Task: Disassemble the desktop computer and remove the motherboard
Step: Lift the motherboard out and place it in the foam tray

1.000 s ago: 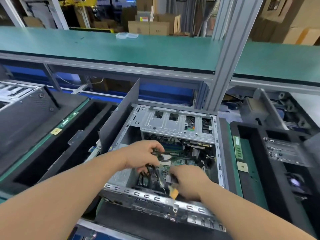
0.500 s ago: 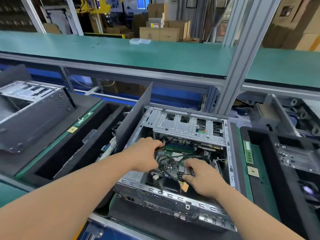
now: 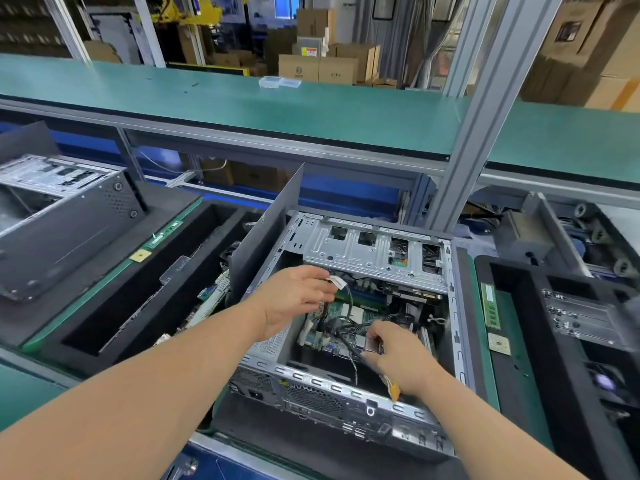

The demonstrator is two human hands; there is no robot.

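Presently: cable disconnection inside open desktop case (image 3: 349, 341), motherboard not yet free.

Item, motherboard (image 3: 341, 315): green, seated low in the case, partly covered by black cables (image 3: 349, 336); the case lies on its side on the dark surface (image 3: 263, 434), side panel off. Item, left hand (image 3: 298, 299): fingers pinched on a white connector (image 3: 335, 282) raised above the board, its leads trailing down. Item, right hand (image 3: 398, 355): fingers curled onto a small plug (image 3: 372, 342) near the board's front edge; whether the plug is seated or loose cannot be told. Handling note: likely best to pull each plug straight out by its housing, not its wires, pressing any latch first; lay freed leads outside the case so the board's screws show; watch the metal case edges.
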